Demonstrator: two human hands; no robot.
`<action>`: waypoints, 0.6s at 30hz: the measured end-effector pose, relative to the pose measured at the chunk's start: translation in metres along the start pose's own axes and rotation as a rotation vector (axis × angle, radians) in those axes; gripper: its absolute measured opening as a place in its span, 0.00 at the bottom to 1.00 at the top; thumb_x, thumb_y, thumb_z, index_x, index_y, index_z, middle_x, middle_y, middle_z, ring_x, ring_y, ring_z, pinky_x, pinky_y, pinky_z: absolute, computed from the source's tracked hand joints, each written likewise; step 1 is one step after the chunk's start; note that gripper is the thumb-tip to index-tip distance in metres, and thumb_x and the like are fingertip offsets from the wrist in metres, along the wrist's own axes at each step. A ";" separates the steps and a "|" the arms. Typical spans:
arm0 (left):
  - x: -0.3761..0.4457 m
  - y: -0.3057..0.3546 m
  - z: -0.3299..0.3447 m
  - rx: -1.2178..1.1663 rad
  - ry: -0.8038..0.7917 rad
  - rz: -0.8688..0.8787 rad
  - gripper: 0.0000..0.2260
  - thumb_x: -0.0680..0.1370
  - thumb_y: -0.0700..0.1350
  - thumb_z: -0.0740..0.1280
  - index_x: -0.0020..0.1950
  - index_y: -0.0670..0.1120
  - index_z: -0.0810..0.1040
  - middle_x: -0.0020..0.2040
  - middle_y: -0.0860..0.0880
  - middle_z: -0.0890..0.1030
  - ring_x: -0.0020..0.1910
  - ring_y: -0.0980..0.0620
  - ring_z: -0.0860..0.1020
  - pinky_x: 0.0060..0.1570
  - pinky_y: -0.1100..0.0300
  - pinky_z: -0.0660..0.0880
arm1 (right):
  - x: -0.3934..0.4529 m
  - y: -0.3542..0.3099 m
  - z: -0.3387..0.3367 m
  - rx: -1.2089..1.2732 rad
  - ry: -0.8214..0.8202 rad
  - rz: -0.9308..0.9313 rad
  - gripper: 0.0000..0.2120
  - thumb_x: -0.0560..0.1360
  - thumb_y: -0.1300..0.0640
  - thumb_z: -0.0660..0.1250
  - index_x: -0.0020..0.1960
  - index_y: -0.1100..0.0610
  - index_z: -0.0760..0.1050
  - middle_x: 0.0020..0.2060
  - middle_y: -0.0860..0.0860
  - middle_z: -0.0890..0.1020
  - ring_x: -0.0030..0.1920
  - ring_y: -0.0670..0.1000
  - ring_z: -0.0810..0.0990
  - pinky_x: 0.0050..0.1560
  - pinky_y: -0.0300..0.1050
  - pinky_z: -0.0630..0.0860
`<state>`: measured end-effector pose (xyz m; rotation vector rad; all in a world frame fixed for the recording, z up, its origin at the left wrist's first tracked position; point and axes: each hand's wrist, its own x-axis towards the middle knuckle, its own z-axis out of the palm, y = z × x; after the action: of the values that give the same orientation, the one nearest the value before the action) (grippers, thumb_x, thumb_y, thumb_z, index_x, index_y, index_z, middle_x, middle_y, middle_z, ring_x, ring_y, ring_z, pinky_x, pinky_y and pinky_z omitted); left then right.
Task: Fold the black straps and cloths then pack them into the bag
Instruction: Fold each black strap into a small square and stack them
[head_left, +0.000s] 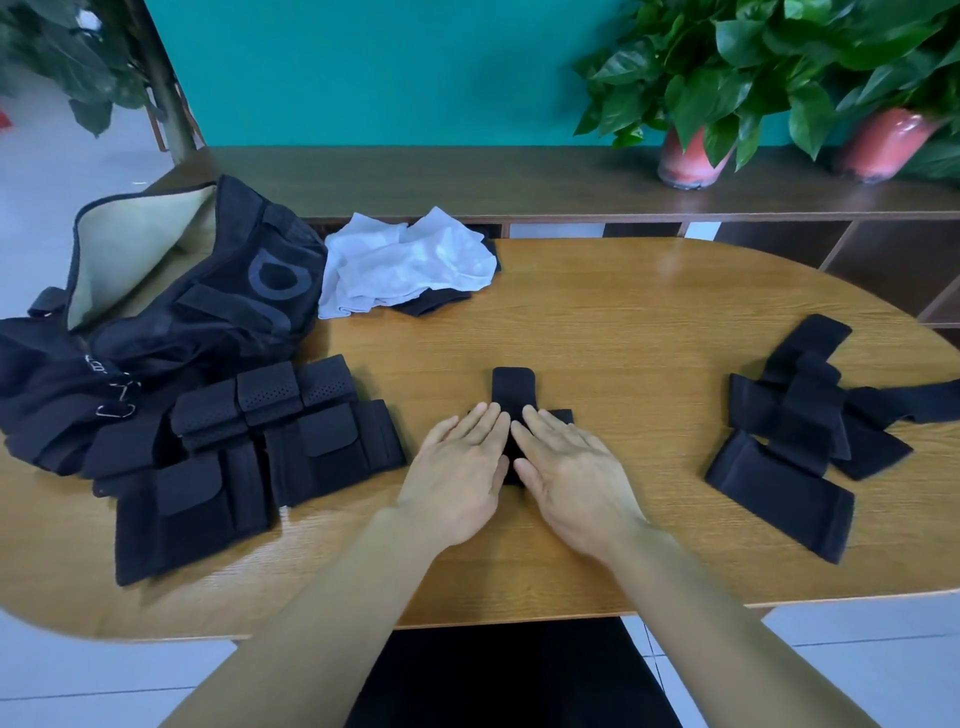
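Teal wall (389, 67), wooden table (649, 312), potted plants (727, 78)

Head-worn, wide-angle, looking forward and down from close above the wooden table (649, 322); teal wall (389, 67) and potted plants (737, 78) across the top.

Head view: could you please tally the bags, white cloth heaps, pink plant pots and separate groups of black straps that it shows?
Black bag: 1
White cloth heap: 1
Pink plant pots: 2
Black strap groups, by the bag, middle, loose heap: 3
Total: 7
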<state>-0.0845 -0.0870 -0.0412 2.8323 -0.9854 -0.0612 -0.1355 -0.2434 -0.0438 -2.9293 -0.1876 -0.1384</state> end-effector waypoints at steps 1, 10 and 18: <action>-0.005 0.001 0.001 0.003 0.001 0.004 0.23 0.85 0.50 0.45 0.80 0.47 0.46 0.80 0.51 0.47 0.78 0.57 0.42 0.76 0.58 0.41 | -0.004 -0.002 0.002 -0.011 0.017 -0.002 0.27 0.81 0.44 0.44 0.75 0.54 0.62 0.75 0.51 0.62 0.76 0.49 0.59 0.72 0.43 0.51; -0.028 0.003 0.002 -0.013 0.028 0.035 0.24 0.85 0.52 0.45 0.80 0.48 0.48 0.80 0.53 0.48 0.78 0.58 0.43 0.75 0.58 0.40 | 0.002 -0.003 -0.023 0.261 0.155 0.115 0.18 0.79 0.55 0.63 0.69 0.52 0.73 0.65 0.48 0.76 0.69 0.50 0.69 0.68 0.54 0.67; -0.032 0.004 -0.002 -0.010 -0.026 0.017 0.24 0.85 0.52 0.44 0.80 0.49 0.45 0.80 0.54 0.45 0.77 0.59 0.40 0.73 0.58 0.41 | 0.067 0.008 -0.029 0.624 -0.130 0.474 0.27 0.79 0.55 0.63 0.75 0.48 0.60 0.57 0.46 0.75 0.64 0.53 0.72 0.67 0.55 0.67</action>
<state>-0.1124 -0.0701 -0.0389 2.8210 -1.0120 -0.1010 -0.0710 -0.2490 -0.0099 -2.2788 0.3784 0.1576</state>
